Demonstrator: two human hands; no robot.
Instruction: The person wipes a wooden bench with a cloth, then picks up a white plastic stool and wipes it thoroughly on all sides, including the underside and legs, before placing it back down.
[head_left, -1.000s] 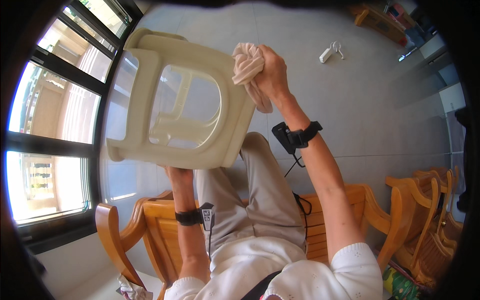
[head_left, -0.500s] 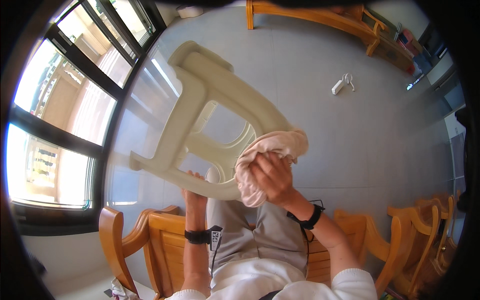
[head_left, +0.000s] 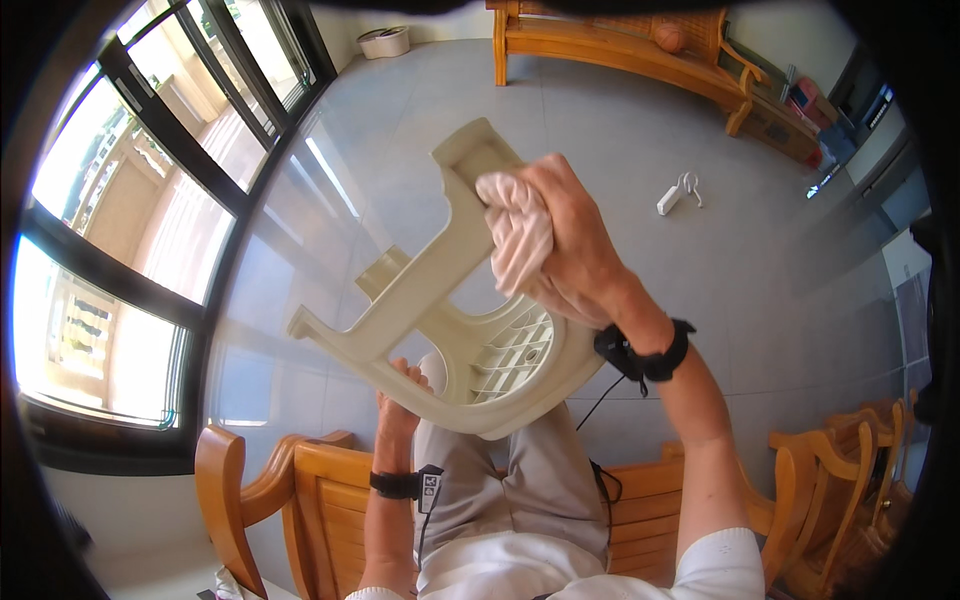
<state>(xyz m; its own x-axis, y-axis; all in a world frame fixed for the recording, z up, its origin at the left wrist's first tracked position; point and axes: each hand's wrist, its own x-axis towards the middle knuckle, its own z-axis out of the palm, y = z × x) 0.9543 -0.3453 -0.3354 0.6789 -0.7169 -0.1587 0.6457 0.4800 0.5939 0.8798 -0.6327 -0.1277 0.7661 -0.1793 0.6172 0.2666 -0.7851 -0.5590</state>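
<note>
A pale beige plastic stool (head_left: 408,300) is tilted on its side in front of my knees, its legs spread away from me and its ribbed underside partly in view. My left hand (head_left: 402,393) grips its near left edge, with some fingers hidden behind the plastic. My right hand (head_left: 580,235) is closed around a crumpled pale pink cloth (head_left: 520,232). The cloth lies against the stool's upper right leg, below its far end.
I sit on a wooden bench (head_left: 335,490). Black-framed glass doors (head_left: 225,190) stand at the left. A white power strip (head_left: 668,200) with a cord lies on the grey floor. Another wooden bench (head_left: 620,45) with a ball (head_left: 670,37) is at the back.
My right hand has moved the cloth up and away from me, from the stool's near right side to its upper leg. The stool has tipped, showing more of its ribbed underside.
</note>
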